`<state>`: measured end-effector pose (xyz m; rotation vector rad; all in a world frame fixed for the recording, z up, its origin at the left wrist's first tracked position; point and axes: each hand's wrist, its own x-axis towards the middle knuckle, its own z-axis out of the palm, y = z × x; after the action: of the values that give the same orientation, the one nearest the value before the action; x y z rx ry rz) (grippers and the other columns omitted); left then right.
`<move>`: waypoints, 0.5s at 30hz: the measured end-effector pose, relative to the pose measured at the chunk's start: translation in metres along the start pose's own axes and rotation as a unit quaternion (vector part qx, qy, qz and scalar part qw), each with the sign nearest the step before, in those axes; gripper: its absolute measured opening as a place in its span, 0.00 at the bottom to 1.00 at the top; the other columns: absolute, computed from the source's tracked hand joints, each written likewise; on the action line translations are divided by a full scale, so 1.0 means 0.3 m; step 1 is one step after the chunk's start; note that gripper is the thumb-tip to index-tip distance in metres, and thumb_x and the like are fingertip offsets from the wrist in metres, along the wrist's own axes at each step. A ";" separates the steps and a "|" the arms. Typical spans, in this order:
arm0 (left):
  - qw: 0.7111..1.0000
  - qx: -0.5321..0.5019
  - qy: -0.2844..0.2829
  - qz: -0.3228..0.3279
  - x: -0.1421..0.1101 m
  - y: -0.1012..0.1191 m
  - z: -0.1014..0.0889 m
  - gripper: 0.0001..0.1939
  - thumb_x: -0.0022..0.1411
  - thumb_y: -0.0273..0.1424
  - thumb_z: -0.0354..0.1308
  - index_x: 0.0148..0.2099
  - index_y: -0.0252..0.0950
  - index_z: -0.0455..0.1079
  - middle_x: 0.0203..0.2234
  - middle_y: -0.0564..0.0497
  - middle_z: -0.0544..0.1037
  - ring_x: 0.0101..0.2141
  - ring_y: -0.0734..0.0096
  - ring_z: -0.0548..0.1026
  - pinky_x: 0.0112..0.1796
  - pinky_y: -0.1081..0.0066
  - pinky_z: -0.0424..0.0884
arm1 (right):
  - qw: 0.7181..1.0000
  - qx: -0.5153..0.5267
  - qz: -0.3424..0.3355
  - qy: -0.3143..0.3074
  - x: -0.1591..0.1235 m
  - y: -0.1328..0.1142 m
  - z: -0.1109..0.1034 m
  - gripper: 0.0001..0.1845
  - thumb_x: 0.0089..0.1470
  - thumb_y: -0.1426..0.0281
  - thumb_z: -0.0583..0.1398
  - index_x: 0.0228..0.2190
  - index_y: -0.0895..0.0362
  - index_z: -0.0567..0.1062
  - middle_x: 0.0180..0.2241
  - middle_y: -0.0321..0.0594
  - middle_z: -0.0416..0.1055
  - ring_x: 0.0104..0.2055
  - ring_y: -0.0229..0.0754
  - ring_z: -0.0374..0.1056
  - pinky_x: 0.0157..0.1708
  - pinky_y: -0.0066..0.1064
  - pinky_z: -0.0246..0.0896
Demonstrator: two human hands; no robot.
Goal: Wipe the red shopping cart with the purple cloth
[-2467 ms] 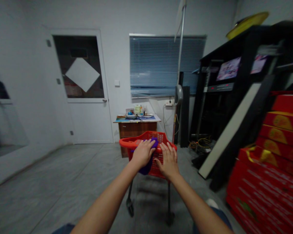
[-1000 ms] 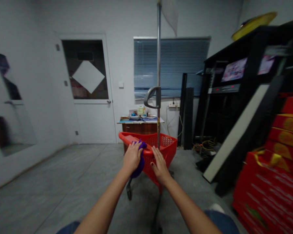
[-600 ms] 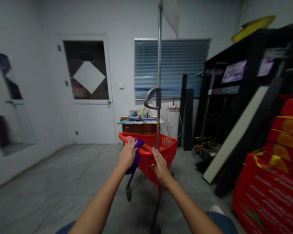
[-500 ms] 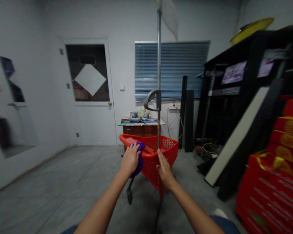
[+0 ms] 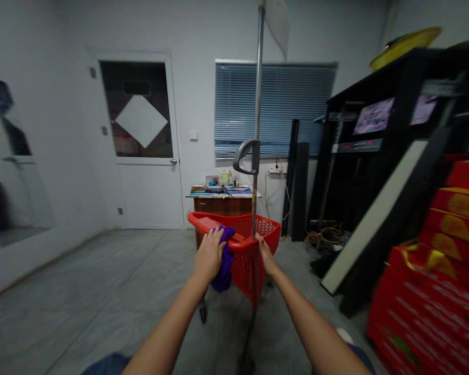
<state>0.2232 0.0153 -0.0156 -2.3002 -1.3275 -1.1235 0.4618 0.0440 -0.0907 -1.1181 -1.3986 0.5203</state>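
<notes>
Two hands show on my feed, with one purple cloth (image 5: 225, 268) and one red trolley basket (image 5: 248, 273) between them. My left hand (image 5: 209, 256) is closed around the cloth, pressing it onto the basket's near rim (image 5: 238, 243) at about 12 o'clock. My right hand (image 5: 266, 258) is loosely open, resting against the rim beside the pole and holding nothing. A firm, flat palm looks best here, with the right hand steadying the basket against rolling. One metal pole (image 5: 257, 104) rises from the basket, carrying one grey handle (image 5: 244, 156). Farther off, one wooden surface (image 5: 222, 208) stands at 12 o'clock and one white door (image 5: 148, 198) at 11, while at least five red cartons (image 5: 449, 245) are stacked at 4.
</notes>
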 end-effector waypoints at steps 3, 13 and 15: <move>0.999 0.007 0.044 0.012 -0.049 0.018 0.023 0.26 0.71 0.31 0.45 0.69 0.35 0.56 0.65 0.41 0.64 0.66 0.54 0.59 0.62 0.49 0.62 | 1.000 -0.018 0.011 0.001 -0.019 -0.014 0.035 0.47 0.55 0.33 0.41 0.62 0.49 0.66 0.68 0.42 0.54 0.71 0.49 0.44 0.69 0.53 0.33; 0.969 0.137 0.059 0.198 -0.158 0.056 0.068 0.32 0.66 0.23 0.47 0.70 0.42 0.55 0.69 0.51 0.57 0.68 0.59 0.54 0.64 0.58 0.58 | 0.996 -0.076 -0.006 -0.054 -0.066 -0.123 0.054 0.44 0.59 0.36 0.36 0.58 0.45 0.71 0.61 0.40 0.67 0.66 0.49 0.55 0.67 0.56 0.40; 0.960 0.152 0.059 0.226 -0.164 0.020 0.054 0.31 0.66 0.24 0.47 0.70 0.41 0.56 0.68 0.51 0.57 0.68 0.61 0.54 0.64 0.61 0.57 | 0.992 -0.093 -0.014 -0.085 -0.064 -0.148 0.038 0.43 0.60 0.37 0.35 0.56 0.43 0.72 0.59 0.39 0.69 0.64 0.49 0.58 0.66 0.56 0.42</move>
<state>0.2221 -0.0096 -0.0613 -2.1182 -0.8009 -0.8234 0.4340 0.0119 -0.0650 -1.2241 -1.6347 0.4801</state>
